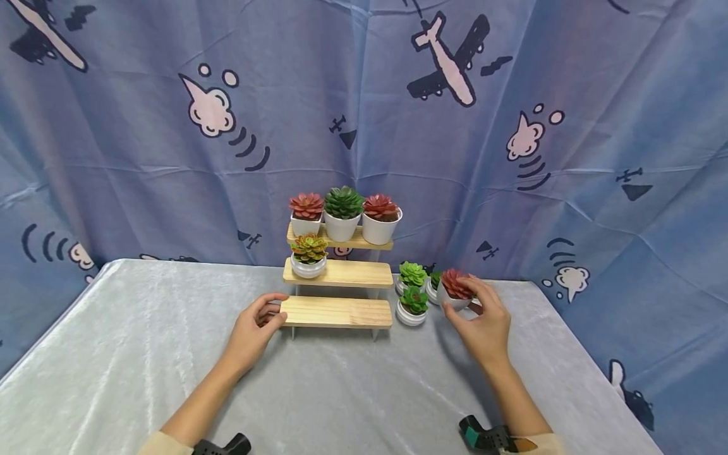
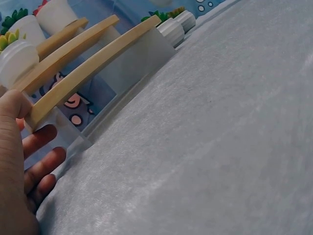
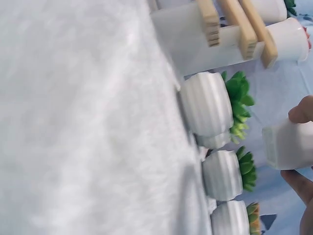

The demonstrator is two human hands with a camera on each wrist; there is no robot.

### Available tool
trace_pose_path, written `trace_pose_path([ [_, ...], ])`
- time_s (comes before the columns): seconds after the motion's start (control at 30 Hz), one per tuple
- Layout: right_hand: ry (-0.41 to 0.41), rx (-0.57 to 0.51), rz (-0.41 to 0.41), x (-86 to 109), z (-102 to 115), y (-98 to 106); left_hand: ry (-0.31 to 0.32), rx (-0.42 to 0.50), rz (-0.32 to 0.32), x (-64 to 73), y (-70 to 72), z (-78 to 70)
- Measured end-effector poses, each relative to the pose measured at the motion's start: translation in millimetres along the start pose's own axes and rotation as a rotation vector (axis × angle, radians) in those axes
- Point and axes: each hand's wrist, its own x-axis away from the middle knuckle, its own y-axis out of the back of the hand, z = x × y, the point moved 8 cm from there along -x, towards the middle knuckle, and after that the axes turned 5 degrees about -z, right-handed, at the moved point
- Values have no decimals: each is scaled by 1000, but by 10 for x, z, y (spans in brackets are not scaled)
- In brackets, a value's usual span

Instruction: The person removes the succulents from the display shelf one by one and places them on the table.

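My left hand [image 1: 253, 330] grips the left end of the lowest board of a three-tier wooden plant stand [image 1: 335, 312], thumb and fingers about its edge. In the left wrist view the thumb lies at the board's end [image 2: 46, 110], with the fingers below. My right hand [image 1: 488, 323] holds a red potted succulent [image 1: 455, 285] by its white pot, right of the stand. The right wrist view shows this square-sided pot [image 3: 288, 144] raised off the table, pinched between thumb and fingers; its plant is out of that view.
On the top tier stand two red succulents [image 1: 307, 207] [image 1: 380, 207] around a green one [image 1: 344, 203]. A yellow-green succulent [image 1: 309, 249] sits left on the middle tier. Several small potted succulents [image 1: 412, 301] stand on the table [image 1: 352, 392] right of the stand. Behind hangs a blue curtain [image 1: 318, 76].
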Motion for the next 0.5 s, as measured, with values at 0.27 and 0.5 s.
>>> trace_pose_path([
  [0.27, -1, 41, 49, 130, -149, -86, 7, 15, 5, 7, 13, -8],
  [0.5, -18, 94, 62, 200, -261, -90, 8, 15, 15, 3, -5, -2],
])
